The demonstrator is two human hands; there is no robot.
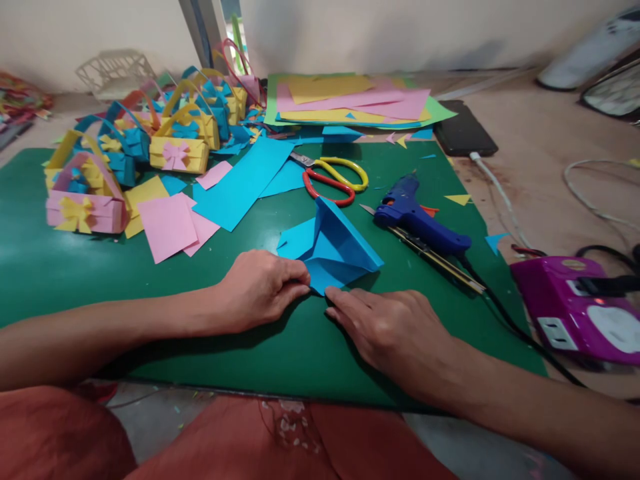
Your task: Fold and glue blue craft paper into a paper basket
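A partly folded sheet of blue paper (345, 233) stands on the green mat (200, 360), its sides raised and creased. My left hand (265, 290) pinches its near corner between thumb and fingers. My right hand (385, 327) rests close by on the right, fingertips against the paper's near edge; whether they grip it I cannot make out. Behind the blue paper lie scissors (340, 180) with one yellow and one red handle. To its right is a blue glue gun (420, 220), beside a slim cutter knife (435, 260).
Several small paper baskets (180, 153) stand at the back left, near pink paper pieces (170, 227) and a flat blue sheet (240, 187). Stacked coloured paper (350, 100) lies behind, beside a black phone (465, 127). A purple power socket box (575, 307) with cords sits at right.
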